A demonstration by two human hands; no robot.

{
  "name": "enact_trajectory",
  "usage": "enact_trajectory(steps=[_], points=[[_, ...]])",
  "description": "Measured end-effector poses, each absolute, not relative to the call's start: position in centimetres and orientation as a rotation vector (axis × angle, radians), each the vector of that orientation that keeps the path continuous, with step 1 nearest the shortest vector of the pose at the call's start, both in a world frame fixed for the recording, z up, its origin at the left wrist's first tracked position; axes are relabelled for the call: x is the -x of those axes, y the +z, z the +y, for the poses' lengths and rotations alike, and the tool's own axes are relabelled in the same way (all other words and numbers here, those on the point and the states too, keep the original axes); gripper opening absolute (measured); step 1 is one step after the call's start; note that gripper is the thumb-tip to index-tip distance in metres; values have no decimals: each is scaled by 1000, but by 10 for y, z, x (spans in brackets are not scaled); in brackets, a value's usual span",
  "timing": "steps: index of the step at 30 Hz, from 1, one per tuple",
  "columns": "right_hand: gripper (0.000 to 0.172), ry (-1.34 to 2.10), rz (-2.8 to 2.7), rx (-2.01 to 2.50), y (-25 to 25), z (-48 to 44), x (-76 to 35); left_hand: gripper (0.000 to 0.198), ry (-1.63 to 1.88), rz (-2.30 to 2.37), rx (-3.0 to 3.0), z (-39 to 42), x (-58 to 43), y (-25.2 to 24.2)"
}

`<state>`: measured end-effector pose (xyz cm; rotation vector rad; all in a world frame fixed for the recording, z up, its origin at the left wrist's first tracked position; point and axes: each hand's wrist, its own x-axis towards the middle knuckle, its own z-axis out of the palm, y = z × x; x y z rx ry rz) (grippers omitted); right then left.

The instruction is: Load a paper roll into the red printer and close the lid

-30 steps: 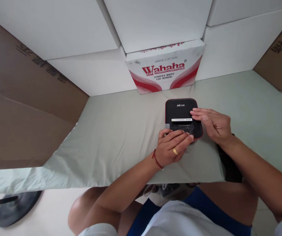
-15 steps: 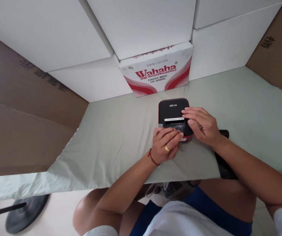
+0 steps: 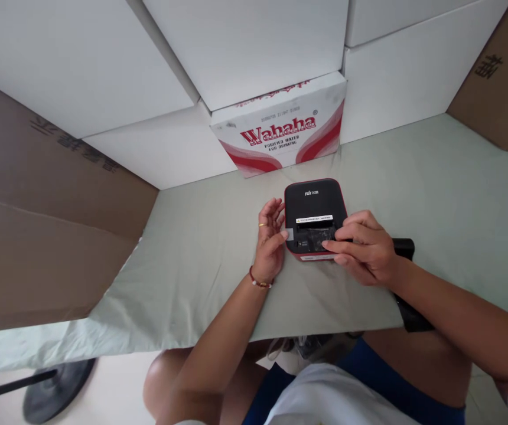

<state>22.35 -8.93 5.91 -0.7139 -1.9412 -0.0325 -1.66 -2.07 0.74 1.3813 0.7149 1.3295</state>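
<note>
A small black device with a red rim (image 3: 313, 203) sits on a pale green table cover (image 3: 201, 260); a white label strip crosses its top above a dark slot. My left hand (image 3: 270, 239) is against the device's left side, fingers spread, thumb tip on a small grey tab there. My right hand (image 3: 362, 248) rests on the device's front right corner, fingers curled, index finger reaching onto the slot area. I see nothing held in either hand.
A "Wahaha" water carton (image 3: 280, 127) stands just behind the device among stacked white boxes (image 3: 254, 47). Brown cardboard panels (image 3: 45, 218) wall both sides. A black object (image 3: 407, 295) lies under my right forearm. A black round stand base (image 3: 54, 392) is on the floor, lower left.
My left hand has left the device's front and moved to its left side, fingers opening. My right hand has slid from the top down to the front right corner.
</note>
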Motion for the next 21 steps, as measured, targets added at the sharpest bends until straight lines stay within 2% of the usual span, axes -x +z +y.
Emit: enact_trajectory(steps=[6,13,16,19,21], points=[[22,-31,-1943,747,59,-91,-223,96,1205,709,-1348,-22,18,10],[22,-53,-1943,672,61,-88,-223,95,1230,691,-1311,-18,13,1],[20,86,-1968,650,74,-86,-225,94,1228,686,-1326,-15,12,-6],[32,290,-1981,835,98,-78,-226,90,1221,660,-1316,-14,11,-11],[34,360,-2034,1098,116,-66,-226,86,1225,639,-1280,-13,10,-13]])
